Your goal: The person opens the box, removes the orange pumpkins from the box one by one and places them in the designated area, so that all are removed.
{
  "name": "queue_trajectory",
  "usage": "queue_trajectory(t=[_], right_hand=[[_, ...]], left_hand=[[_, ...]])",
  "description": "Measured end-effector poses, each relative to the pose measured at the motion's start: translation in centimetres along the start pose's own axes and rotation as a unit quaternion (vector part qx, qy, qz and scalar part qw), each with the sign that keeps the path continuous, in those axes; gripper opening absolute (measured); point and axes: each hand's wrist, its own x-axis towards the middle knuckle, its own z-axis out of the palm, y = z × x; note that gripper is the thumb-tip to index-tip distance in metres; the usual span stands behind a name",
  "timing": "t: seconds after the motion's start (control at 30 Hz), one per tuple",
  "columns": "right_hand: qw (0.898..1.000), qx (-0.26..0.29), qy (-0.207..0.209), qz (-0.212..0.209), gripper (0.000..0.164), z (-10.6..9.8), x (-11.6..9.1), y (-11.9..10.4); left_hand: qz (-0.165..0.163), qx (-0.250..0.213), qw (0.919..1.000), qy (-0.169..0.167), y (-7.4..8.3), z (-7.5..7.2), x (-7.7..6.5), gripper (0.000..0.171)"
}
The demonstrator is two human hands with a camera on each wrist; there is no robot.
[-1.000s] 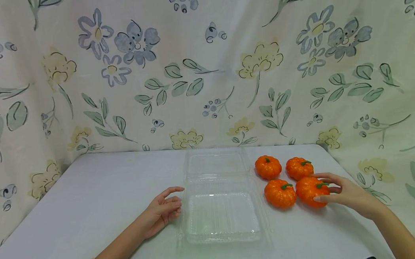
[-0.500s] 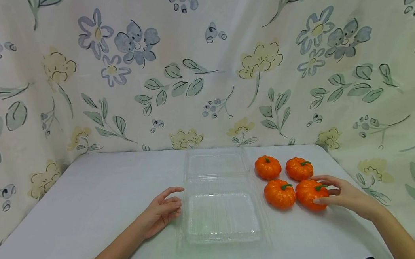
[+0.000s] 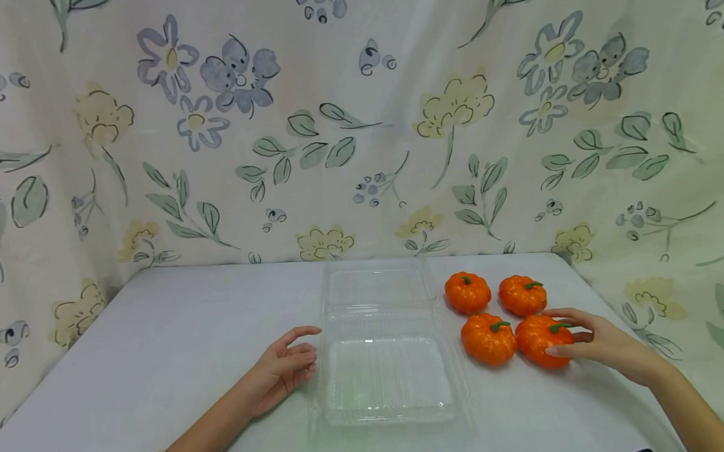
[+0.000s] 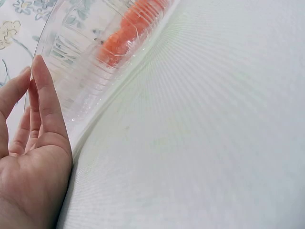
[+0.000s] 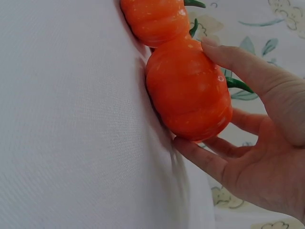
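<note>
Four small orange toy pumpkins would be several; the front right pumpkin (image 3: 540,343) sits on the table with my right hand (image 3: 612,343) around its right side. The right wrist view has the thumb (image 5: 224,53) on the upper side of this glossy pumpkin (image 5: 186,90) and the other fingers round its far and lower side. Another pumpkin (image 3: 488,340) lies close to its left, and two more, a back left pumpkin (image 3: 468,293) and a back right pumpkin (image 3: 522,295), stand behind. My left hand (image 3: 286,369) rests by the left edge of a clear plastic clamshell box (image 3: 391,415), fingers loosely bent and holding nothing.
The clamshell's lid (image 3: 378,288) lies folded back, away from me. A white cloth covers the table (image 3: 176,348), and a floral curtain (image 3: 348,206) hangs along its back edge and right side.
My right hand and the front right pumpkin have shifted very slightly toward me since a second ago. My left hand and the clamshell box have stayed in place.
</note>
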Motion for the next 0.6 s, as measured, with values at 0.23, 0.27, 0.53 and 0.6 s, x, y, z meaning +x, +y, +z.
queue_trajectory(t=[0.23, 0.27, 0.53, 0.6], right_hand=[[1.000, -0.002, 0.000, -0.004, 0.077, -0.03, -0.03, -0.08], [1.000, -0.003, 0.000, -0.004, 0.077, -0.04, -0.04, -0.08], [1.000, -0.020, 0.004, -0.008, 0.079, -0.07, -0.10, -0.08], [1.000, -0.024, 0.004, -0.005, 0.079, -0.06, -0.06, -0.05]], left_hand=[[0.005, 0.000, 1.0000, -0.004, -0.03, 0.04, 0.02, 0.037], [0.005, 0.000, 1.0000, -0.004, -0.03, 0.06, 0.01, 0.037], [0.006, -0.005, 1.0000, -0.005, -0.11, 0.05, 0.03, 0.037], [0.005, -0.005, 1.0000, -0.004, -0.12, 0.05, 0.04, 0.037]])
